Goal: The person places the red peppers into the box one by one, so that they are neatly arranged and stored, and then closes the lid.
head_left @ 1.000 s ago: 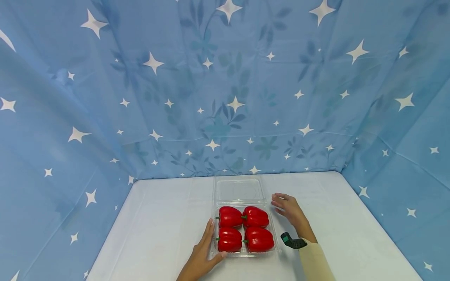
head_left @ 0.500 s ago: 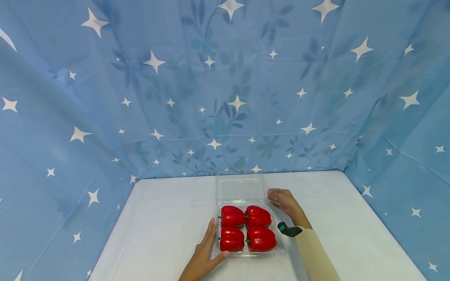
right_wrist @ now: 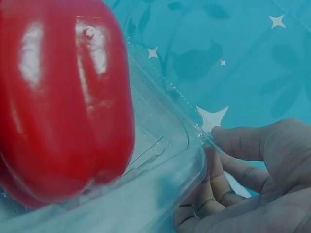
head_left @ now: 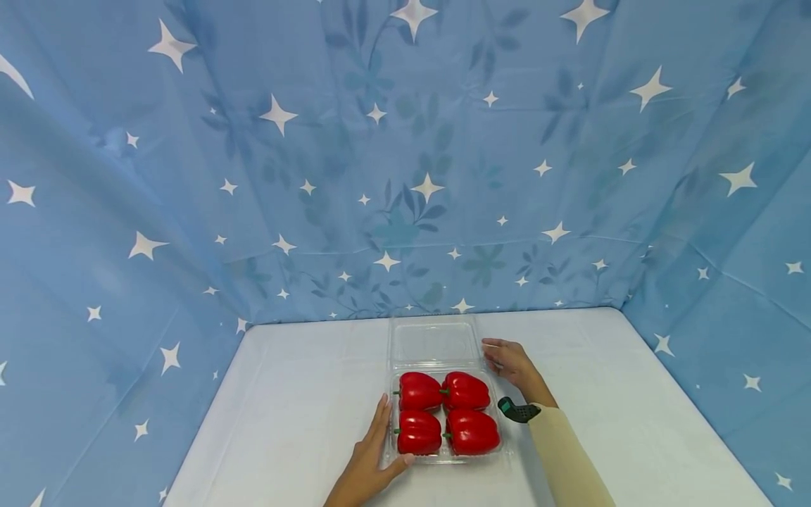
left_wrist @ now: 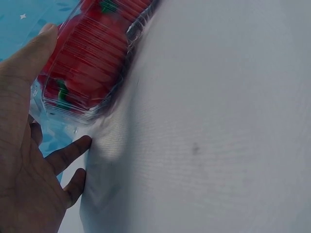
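Observation:
A clear plastic clamshell container (head_left: pixel 443 460) lies on the white table, its lid (head_left: pixel 434 342) folded back flat towards the curtain. Several red bell peppers (head_left: pixel 472 432) with green stems fill its base in two rows. The left hand (head_left: pixel 367 454) rests against the container's left side with fairly straight fingers, its thumb at the near left corner. In the left wrist view, the thumb of the left hand (left_wrist: pixel 29 150) lies along the plastic wall. At the lid's right edge, the right hand (head_left: pixel 512 366) pinches the rim between thumb and fingers, as the right wrist view shows.
The white table (head_left: pixel 291 394) is bounded by a blue star-patterned curtain (head_left: pixel 418 155) behind and on both sides. A dark device with a strap (head_left: pixel 518 410) sits on the right wrist, beside a pale yellow sleeve (head_left: pixel 567 451).
The right hand has moved slightly left and away from the person, from beside the container to the lid's right edge. The left hand keeps its place at the container's side.

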Motion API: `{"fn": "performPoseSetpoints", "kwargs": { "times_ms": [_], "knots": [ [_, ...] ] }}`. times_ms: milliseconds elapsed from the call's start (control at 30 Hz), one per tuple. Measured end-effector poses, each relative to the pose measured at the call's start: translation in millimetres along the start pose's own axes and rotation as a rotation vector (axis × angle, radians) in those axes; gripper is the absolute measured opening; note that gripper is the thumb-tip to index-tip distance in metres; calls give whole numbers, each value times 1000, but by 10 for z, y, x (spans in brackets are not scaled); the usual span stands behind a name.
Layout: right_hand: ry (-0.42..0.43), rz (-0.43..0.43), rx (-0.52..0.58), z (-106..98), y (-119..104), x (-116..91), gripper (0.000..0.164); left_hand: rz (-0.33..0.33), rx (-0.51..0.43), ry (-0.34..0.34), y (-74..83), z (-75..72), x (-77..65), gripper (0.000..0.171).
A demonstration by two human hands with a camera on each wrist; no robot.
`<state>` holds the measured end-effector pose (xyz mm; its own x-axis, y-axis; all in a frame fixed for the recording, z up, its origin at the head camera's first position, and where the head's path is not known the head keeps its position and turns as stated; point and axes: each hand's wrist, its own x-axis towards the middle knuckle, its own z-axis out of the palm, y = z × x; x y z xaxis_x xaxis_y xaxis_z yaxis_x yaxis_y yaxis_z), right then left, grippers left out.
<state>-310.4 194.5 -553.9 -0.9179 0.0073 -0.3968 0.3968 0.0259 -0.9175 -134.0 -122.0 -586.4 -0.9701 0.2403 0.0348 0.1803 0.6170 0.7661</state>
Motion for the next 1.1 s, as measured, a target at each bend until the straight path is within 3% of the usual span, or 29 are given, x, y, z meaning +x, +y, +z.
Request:
{"fn": "performPoseSetpoints", "kwargs": {
  "times_ms": [667, 1100],
  "knots": [
    [-9, -175, 106, -7, -19, -63, 44, -23, -11, -25, -29, 16, 11, 98],
    [42, -280, 41, -12, -65, -156, 31, -56, -23, -32, -14, 3, 13, 99]
  ]
}}
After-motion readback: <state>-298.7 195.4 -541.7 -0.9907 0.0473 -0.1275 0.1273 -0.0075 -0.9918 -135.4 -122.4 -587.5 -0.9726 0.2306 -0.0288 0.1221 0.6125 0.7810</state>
